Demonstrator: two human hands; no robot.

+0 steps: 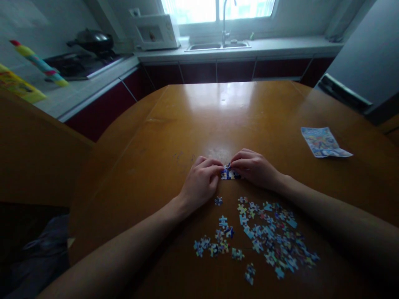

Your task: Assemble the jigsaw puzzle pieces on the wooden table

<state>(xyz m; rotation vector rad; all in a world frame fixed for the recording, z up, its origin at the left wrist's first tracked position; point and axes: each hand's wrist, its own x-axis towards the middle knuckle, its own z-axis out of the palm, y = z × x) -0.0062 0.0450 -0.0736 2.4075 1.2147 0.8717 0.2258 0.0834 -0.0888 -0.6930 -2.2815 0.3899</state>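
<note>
Both my hands meet at the middle of the round wooden table (193, 120). A small joined cluster of blue and white puzzle pieces (230, 173) lies flat between them. My left hand (201, 182) has its fingers curled and pinches the cluster's left edge. My right hand (254, 168) has its fingers bent over the cluster's right edge and presses on it. Several loose coloured puzzle pieces (264, 236) are scattered on the table just in front of my forearms.
A printed picture sheet (324, 142) lies on the table at the right. Behind the table runs a kitchen counter with a sink (218, 45), a microwave (157, 32) and a stove with a black pot (92, 40). A refrigerator (364, 62) stands at the right.
</note>
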